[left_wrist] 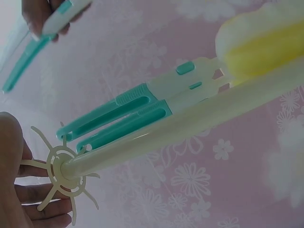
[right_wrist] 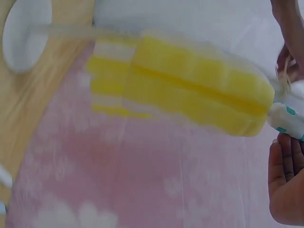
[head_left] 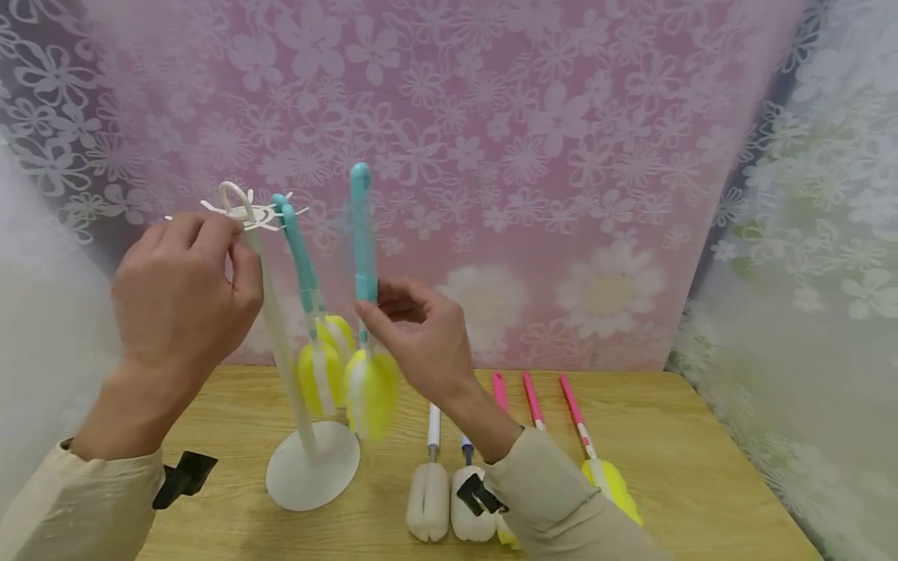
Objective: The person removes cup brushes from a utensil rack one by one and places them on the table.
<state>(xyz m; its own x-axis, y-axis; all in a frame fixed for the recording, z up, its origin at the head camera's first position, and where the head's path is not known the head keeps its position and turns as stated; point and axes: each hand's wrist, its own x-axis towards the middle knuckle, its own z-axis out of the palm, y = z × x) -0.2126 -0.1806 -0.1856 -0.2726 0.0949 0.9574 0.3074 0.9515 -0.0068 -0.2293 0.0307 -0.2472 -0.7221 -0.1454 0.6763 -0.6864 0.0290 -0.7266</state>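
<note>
My left hand [head_left: 185, 288] grips the top of a white stand [head_left: 277, 343], at its ring of radiating hooks [left_wrist: 57, 166]. Two bottle brushes with teal handles [head_left: 300, 261] and yellow-and-white sponge heads [head_left: 319, 378] hang from hooks on the ring's right side. To the right of them, my right hand [head_left: 428, 335] pinches another teal-handled bottle brush [head_left: 365, 234] near the base of its handle. That brush is upright, sponge head [right_wrist: 199, 85] down, and apart from the hooks in the left wrist view.
The stand's round white base [head_left: 312, 467] rests on the wooden table [head_left: 238, 436]. Two brushes with whitish sponge heads [head_left: 428, 502] lie right of it. Several pink-handled brushes [head_left: 571, 401] lie farther right, partly behind my right sleeve. A floral curtain [head_left: 526, 156] hangs behind.
</note>
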